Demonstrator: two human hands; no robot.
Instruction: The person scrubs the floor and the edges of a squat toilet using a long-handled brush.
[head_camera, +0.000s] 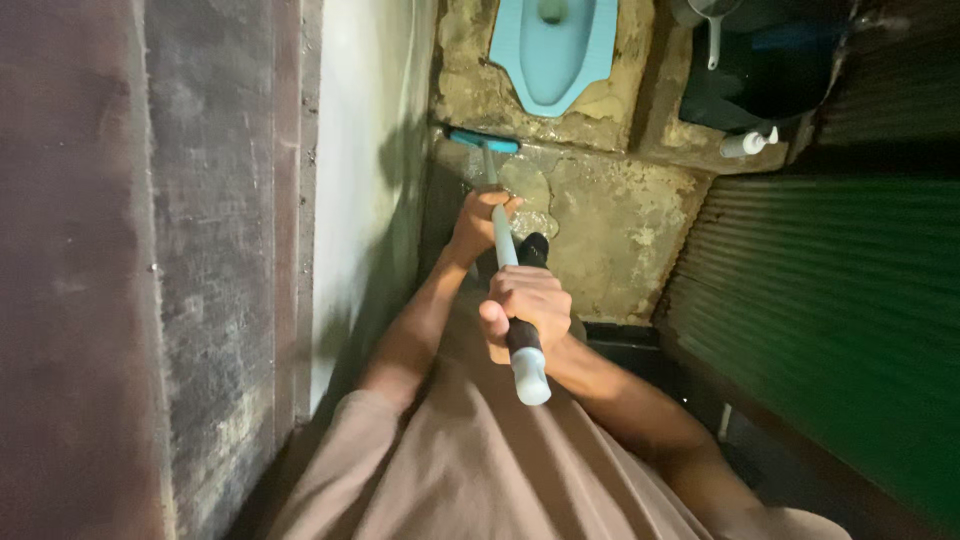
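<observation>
Currently, a long-handled scrub brush (503, 235) runs along the middle of the view, its long axis nearly in line with the person's forward gaze, leaning slightly leftward toward the far end. Its teal brush head (482, 140) points away from the person and rests on the stained concrete floor (610, 220), crosswise to the handle, at the foot of a raised step. The pale grey butt end of the handle points back toward the person's body. The right hand (525, 305) is closed around the black grip near the butt end; the left hand (480, 220) is wrapped around the pale shaft farther down, nearer the head. Beyond the brush head, a light blue squat toilet pan (550, 50) is set into the step. A white pump bottle (748, 143) lies to the right, with a dark bucket (770, 70) behind it. A green corrugated panel (830, 310) flanks the right side, a pale wall (360, 150) the left.
</observation>
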